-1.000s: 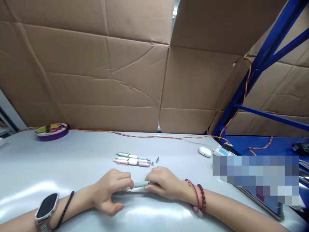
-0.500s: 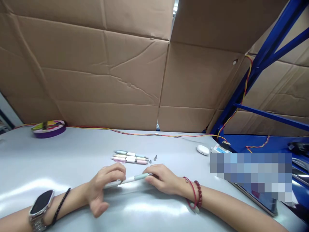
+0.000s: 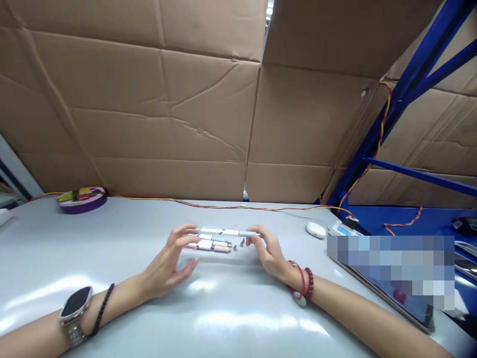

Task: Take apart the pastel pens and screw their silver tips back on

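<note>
Between both hands I hold a white pen with a green grip (image 3: 227, 232) level, just above the grey table (image 3: 112, 248). My left hand (image 3: 175, 256) pinches its left end with fingers spread. My right hand (image 3: 270, 251) pinches the green end. Right below it lie three pastel pens (image 3: 212, 243) side by side, blue, yellow and pink. Two small metal pen tips (image 3: 238, 244) rest beside them.
A purple round tin (image 3: 82, 200) sits at the back left. A red-and-yellow cable (image 3: 208, 206) runs along the cardboard wall. A white earbud case (image 3: 316, 229), a small device (image 3: 341, 229) and a tablet (image 3: 391, 293) lie at the right, by a blue rack (image 3: 395, 99).
Both hands have carried the green-grip pen away from me, from the near table up to the row of pastel pens. My left hand's fingers have spread open.
</note>
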A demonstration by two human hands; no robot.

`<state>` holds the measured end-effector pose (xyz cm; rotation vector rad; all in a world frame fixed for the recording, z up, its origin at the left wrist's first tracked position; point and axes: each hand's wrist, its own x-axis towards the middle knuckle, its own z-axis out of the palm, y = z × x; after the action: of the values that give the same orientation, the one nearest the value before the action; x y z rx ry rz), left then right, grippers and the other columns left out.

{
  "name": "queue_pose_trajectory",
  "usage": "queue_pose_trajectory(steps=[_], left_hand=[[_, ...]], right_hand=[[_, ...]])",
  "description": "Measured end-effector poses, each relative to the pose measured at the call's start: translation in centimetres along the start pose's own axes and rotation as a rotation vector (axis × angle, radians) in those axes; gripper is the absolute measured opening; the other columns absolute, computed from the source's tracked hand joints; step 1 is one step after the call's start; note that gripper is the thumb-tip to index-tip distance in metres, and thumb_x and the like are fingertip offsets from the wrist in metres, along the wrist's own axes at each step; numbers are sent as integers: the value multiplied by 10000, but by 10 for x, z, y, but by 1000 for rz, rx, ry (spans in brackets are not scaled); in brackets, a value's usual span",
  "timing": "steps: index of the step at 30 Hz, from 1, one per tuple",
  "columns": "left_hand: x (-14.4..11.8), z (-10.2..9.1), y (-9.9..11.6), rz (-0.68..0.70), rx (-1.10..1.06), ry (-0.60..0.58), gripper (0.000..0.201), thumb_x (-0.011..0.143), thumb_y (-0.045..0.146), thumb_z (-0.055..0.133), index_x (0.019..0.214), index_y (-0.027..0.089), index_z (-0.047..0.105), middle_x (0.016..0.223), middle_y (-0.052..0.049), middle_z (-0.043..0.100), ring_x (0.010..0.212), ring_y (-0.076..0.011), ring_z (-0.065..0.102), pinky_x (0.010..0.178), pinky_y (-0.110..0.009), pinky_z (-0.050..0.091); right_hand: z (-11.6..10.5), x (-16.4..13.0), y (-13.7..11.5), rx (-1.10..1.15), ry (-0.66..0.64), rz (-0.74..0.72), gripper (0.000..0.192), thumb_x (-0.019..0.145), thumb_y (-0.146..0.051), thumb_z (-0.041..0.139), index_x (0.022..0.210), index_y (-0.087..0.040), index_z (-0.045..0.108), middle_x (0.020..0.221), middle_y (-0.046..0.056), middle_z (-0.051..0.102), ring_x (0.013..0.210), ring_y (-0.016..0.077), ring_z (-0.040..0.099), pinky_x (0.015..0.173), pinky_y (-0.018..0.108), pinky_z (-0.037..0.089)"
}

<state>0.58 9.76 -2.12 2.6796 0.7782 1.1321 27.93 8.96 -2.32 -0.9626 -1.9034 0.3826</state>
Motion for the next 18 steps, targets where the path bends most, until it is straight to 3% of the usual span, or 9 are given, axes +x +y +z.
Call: queue_pose_trajectory(steps=[3,6,10,18], left_hand=[[1,1,-6,-45,166,-33,371,861,148,428,1202,261,334,1322,-117,237,1191,-291,368,922,-466,420],[3,1,-12,-98,276,-155,341,856,172,446,1181,276,427,1343,-98,228,1182,-301,360,922,-470,415],[6,2,-14,-204,267,-257,312,853,192,443,1153,267,483,1357,-88,236,1221,-315,294,940,-484,396],[7,3,-14,-208,221,-296,224,852,218,437,1059,237,522,1348,-88,265,1212,-310,291,940,-482,381]], right_hand=[[-6,11,21,-45,86,59,267,942,-348,324,954,-174,526,826,60,592,783,184,551,696,302,430],[-8,17,36,-96,45,114,220,919,-295,391,988,-176,563,869,59,605,797,183,555,698,302,438],[-5,18,43,-168,-29,161,181,854,-196,471,974,-176,605,881,54,599,801,181,550,724,316,441],[-2,18,42,-268,-116,132,251,750,-53,449,908,-161,611,826,52,620,810,196,517,728,334,436]])
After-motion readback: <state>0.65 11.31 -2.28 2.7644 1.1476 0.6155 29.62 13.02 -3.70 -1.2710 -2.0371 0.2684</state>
